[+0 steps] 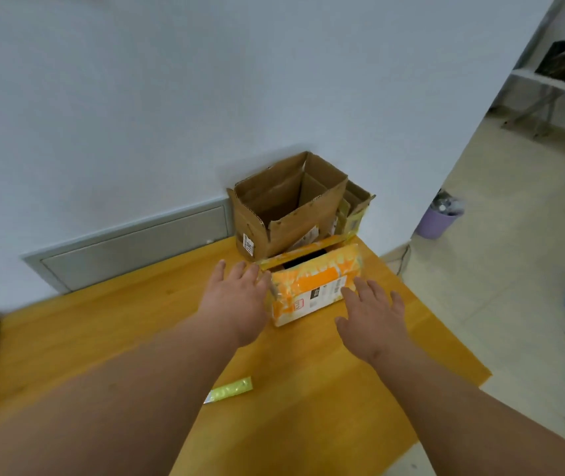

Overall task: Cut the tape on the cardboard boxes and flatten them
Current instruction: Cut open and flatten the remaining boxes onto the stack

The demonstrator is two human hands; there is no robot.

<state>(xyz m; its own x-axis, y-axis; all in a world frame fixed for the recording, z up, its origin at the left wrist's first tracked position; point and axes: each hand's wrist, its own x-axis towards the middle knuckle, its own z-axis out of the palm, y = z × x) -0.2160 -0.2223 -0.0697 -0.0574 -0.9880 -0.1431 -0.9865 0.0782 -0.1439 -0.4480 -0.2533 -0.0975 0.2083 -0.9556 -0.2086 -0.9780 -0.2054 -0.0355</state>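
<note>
A: Orange and white, wrapped in glossy tape: that is the small box [312, 286] in play, lying on the wooden table [102, 338] just in front of the tall brown carton [284, 204].

B: And the hands?

A: Both spread flat, fingers straight, grasping nothing. The left hand [236, 297] is at the orange box's left edge, the right hand [374, 317] at its near right corner. Whether they touch it, I cannot tell.

B: So which step?

A: I judge they are reaching to take hold of it. Its far flap looks lifted, so the next move likely calls for gripping both sides and pressing it flat, or freeing the remaining tape.

B: Counts?

A: Three boxes: the orange one, the brown carton behind it, and another [356, 207] tucked beside that carton's right side. One yellow-green strip [231, 389] lies well nearer than the orange box.
</note>
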